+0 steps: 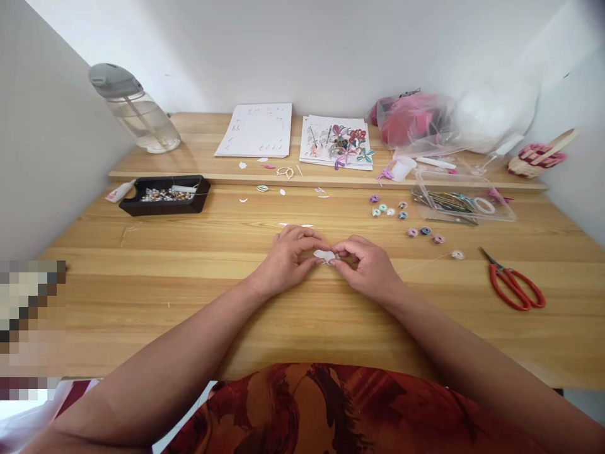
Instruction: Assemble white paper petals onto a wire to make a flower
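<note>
While your bare left hand [287,257] pinches one end of a small, thin white piece [324,255] between thumb and fingers, your bare right hand [371,266] grips its other end; you hold it over the light-brown wooden table [302,328], well apart from the red-handled metal scissors [505,273].

Wooden table [198,249] with streaked grain, centre of frame; a raised shelf [198,133] spans its far side. White back wall [236,50], top centre; grey side wall [38,126], upper left; pale right-hand wall [586,183], right edge. Pale floor [586,401], lower right corner. Lighting soft.
</note>
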